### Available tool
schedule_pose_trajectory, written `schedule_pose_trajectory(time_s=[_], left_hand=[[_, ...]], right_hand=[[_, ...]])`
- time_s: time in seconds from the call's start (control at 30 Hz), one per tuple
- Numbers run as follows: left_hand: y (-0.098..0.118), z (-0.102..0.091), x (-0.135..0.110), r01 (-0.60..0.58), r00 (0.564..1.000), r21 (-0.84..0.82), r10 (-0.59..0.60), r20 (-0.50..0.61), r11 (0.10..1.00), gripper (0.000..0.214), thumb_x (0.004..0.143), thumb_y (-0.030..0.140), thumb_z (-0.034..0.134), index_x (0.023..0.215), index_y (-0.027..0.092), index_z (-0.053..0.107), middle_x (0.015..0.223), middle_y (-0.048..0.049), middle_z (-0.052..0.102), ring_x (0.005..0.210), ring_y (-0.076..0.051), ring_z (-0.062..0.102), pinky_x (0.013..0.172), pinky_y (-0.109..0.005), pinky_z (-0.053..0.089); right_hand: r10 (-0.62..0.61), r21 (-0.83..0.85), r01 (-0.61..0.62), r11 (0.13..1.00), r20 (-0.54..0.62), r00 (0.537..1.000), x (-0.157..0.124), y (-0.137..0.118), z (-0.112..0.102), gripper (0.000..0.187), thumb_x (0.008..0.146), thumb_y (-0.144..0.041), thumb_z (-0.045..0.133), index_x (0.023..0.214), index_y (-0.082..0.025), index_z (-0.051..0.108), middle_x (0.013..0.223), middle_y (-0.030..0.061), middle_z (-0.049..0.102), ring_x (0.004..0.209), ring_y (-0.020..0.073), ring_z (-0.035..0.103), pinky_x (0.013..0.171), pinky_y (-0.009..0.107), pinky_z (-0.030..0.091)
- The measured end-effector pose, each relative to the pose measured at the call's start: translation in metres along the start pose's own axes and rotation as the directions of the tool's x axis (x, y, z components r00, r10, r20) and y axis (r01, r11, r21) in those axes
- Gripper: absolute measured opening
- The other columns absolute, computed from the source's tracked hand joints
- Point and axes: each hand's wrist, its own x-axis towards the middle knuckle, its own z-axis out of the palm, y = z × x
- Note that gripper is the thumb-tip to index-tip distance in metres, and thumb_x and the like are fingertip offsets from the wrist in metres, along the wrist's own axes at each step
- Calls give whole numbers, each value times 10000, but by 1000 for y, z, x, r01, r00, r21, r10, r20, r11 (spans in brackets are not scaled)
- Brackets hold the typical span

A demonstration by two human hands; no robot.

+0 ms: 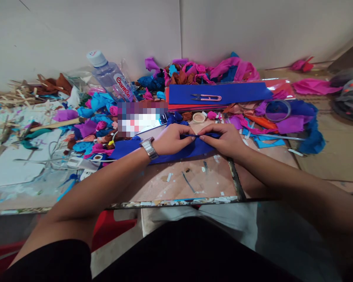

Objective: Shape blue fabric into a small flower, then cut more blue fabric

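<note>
The blue sheet (pixel 191 152) lies flat at the middle of the desk (pixel 176 184), its upper edge raised in a fold. The left hand (pixel 172 139) and right hand (pixel 223 139) meet on that fold, and the fingers of both are pinched together on it. A watch (pixel 149 148) sits on the left wrist. A bottle (pixel 111 78), thread snips (pixel 207 97) and a tape roll (pixel 198 117) lie behind.

Blue strip (pixel 191 150) matt paper; wristwatch (pixel 149 147) shiny metal; bottle (pixel 111 76) clear glossy plastic.
</note>
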Motion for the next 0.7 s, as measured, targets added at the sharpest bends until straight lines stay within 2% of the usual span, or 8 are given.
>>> schedule_pose_trajectory(time_s=[0.2, 0.3, 0.4, 0.7], left_hand=[[-3, -2, 1, 11, 998, -39, -9, 59, 999, 287, 870, 242, 566, 1019, 167, 800, 932, -8, 786, 827, -162, 664, 820, -298, 493], [-2, -1, 0, 13, 997, -57, -9, 73, 998, 296, 947, 347, 557, 961, 156, 783, 828, -1, 714, 764, -145, 591, 733, -285, 438], [-1, 2, 0, 32, 998, -52, -29, 50, 998, 437, 1019, 495, 517, 903, 148, 757, 726, 9, 605, 699, -130, 500, 662, -281, 366], [2, 4, 1, 34, 999, -98, -32, 17, 995, 471, 1039, 534, 497, 868, 150, 710, 759, -4, 602, 728, -136, 506, 703, -285, 394]], right_hand=[[18, 0, -18, 1000, 12, 1000, -1, -2, 0, 95, 859, -309, 802, 904, -239, 845, 915, 41, 839, 851, 235, 773, 829, 368, 604], [12, -10, -12, 1000, 23, 1000, -1, -3, -1, 107, 873, -325, 797, 922, -242, 845, 927, 47, 841, 858, 243, 778, 838, 385, 613], [-10, -28, 11, 1000, 29, 1000, -2, -4, -1, 129, 887, -339, 788, 940, -236, 846, 945, 55, 843, 873, 248, 782, 859, 393, 620], [-123, -108, 123, 987, 7, 992, -4, -2, 1, 110, 894, -273, 762, 974, -250, 835, 980, 43, 846, 893, 238, 789, 864, 368, 616]])
